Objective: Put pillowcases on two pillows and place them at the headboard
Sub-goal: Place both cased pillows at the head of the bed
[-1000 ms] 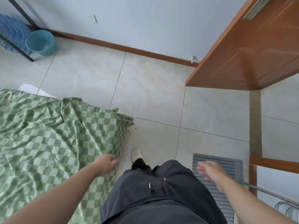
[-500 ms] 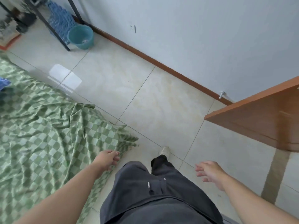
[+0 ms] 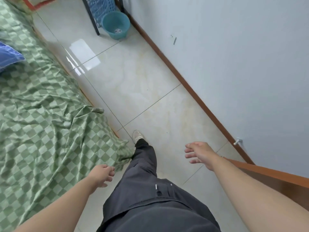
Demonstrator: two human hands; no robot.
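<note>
Both my hands empty beside the bed.

My left hand [image 3: 102, 174] hangs loosely curled, my right hand [image 3: 199, 153] spread over the tile floor [image 3: 142, 84]; a blue pillow [image 3: 8, 56] lies on the green checked sheet [image 3: 41, 123].

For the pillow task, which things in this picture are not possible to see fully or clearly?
Head view, the only one:
- Blue cloth on the bed: cut off by the left edge; pillow or pillowcase cannot be told.
- Headboard: not in the picture.
- Second pillow: none visible.
- Small objects inside the bucket: too small to name.
- Blue basket: cut off by the top edge.
- Left hand and right hand both hold nothing.
</note>
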